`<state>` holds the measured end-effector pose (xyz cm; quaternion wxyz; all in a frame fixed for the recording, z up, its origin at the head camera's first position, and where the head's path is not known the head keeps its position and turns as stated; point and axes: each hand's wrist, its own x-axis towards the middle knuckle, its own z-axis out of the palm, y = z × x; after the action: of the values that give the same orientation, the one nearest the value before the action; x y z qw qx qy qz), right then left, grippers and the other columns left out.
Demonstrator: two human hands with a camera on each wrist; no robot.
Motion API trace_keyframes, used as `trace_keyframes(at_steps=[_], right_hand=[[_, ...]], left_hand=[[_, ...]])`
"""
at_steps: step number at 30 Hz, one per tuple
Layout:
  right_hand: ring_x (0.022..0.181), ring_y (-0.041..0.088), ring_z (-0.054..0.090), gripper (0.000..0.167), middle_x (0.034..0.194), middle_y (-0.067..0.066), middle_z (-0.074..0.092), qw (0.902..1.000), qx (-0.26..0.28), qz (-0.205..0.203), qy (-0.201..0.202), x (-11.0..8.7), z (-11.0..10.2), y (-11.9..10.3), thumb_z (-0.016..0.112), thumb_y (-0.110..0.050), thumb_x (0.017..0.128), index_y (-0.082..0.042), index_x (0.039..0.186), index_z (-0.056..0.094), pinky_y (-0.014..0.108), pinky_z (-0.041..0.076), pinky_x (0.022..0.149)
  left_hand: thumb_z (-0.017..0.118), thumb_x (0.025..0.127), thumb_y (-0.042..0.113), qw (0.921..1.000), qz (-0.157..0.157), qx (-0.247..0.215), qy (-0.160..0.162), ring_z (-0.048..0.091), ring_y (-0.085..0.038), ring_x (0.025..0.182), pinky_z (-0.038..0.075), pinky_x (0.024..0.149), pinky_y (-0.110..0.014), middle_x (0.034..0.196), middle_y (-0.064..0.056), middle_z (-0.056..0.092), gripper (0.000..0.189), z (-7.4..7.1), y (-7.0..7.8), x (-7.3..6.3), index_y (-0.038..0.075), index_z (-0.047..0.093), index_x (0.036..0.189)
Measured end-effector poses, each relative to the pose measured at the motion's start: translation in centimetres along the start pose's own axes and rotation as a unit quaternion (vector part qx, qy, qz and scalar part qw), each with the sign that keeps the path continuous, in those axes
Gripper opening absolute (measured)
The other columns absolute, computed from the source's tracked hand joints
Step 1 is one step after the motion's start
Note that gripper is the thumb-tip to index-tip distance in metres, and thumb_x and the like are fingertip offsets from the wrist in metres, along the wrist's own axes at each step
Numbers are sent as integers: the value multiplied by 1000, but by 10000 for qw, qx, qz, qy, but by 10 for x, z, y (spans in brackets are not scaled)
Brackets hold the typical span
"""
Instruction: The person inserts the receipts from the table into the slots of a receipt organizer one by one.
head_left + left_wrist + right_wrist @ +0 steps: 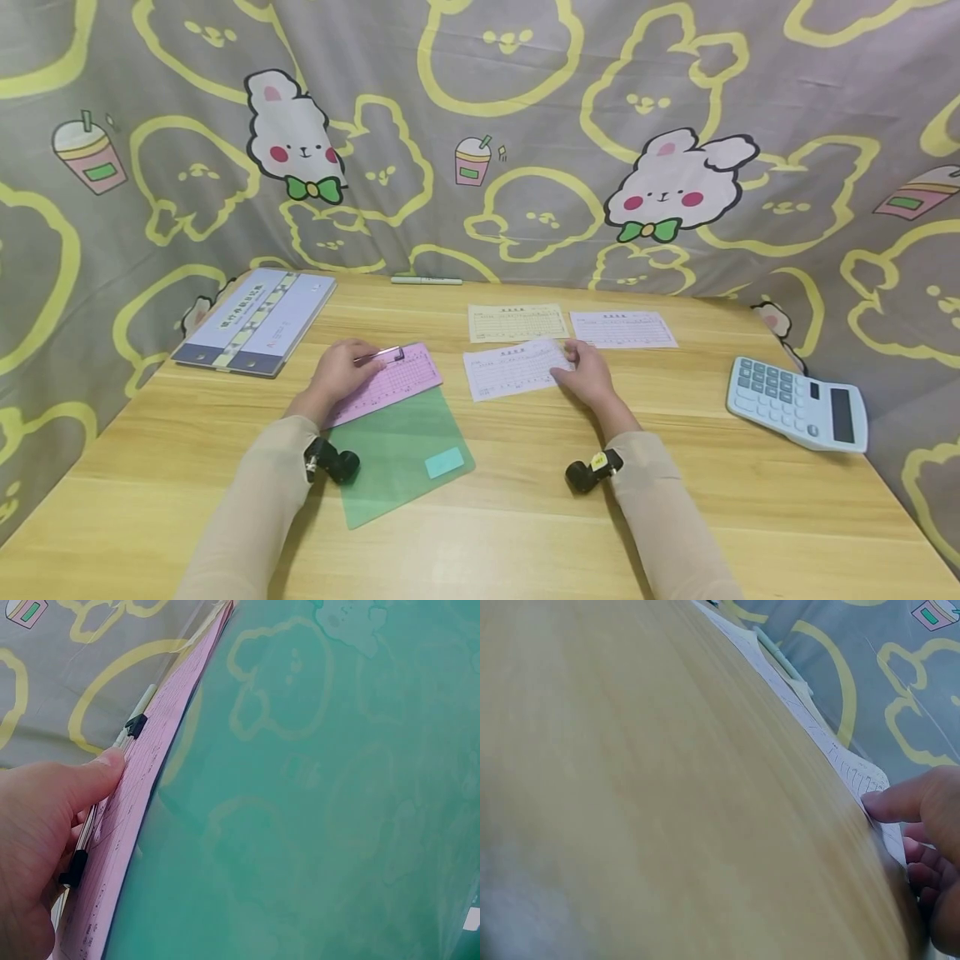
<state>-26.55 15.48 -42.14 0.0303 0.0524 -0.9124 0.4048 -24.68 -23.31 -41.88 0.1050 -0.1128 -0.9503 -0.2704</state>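
A translucent green clipboard point(405, 450) lies left of centre on the table, with a light blue label near its lower right corner. Along its top edge a pink form point(397, 379) lies beside the metal clip point(378, 356). My left hand point(343, 371) grips the board at this clip; in the left wrist view the thumb presses on the clip with its black ends, fingers partly hidden behind. My right hand point(588, 375) pinches the right edge of a white form point(513, 371) between thumb and fingers; that edge bends upward in the right wrist view.
Behind the white form lie a yellow form point(517, 323) and another pale form point(622, 329). A pale green pen point(426, 281) rests at the back edge. An account book point(258, 321) lies back left, a light blue calculator point(795, 404) at right. A patterned curtain point(465, 100) hangs behind.
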Motion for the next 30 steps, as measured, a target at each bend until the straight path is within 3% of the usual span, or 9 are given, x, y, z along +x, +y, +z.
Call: trace_keyframes(at_steps=[10, 20, 23, 30], right_hand=[[78, 24, 42, 45, 83, 10, 45, 9994, -195, 211, -168, -2, -1, -3, 63, -16, 75, 6, 111, 50, 34, 36, 71], [88, 28, 45, 30, 96, 15, 50, 10000, -33, 65, -9, -5, 2, 1, 61, -13, 74, 1, 98, 52, 40, 36, 81], [84, 27, 45, 34, 94, 14, 50, 9997, 255, 29, 8, -6, 3, 2, 61, -11, 74, 0, 103, 48, 38, 37, 76], [80, 27, 48, 67, 94, 16, 50, 9990, 419, -114, -76, -9, 2, 3, 63, -8, 72, -8, 131, 31, 39, 39, 76]], left_hand=[[62, 79, 21, 9999, -87, -49, -55, 48, -34, 96, 33, 85, -45, 101, -17, 56, 32, 0, 1, 0, -1, 62, 102], [62, 79, 21, 9999, -84, -67, -64, 48, -34, 95, 34, 84, -45, 100, -17, 56, 31, -1, 2, 0, -1, 62, 101], [62, 79, 21, 9999, -105, -91, -58, 48, -34, 95, 33, 85, -46, 100, -18, 56, 31, -2, 2, -1, -1, 62, 101], [63, 79, 21, 9999, -108, -117, -41, 49, -32, 92, 35, 82, -45, 96, -15, 57, 32, -2, 3, -2, -1, 62, 101]])
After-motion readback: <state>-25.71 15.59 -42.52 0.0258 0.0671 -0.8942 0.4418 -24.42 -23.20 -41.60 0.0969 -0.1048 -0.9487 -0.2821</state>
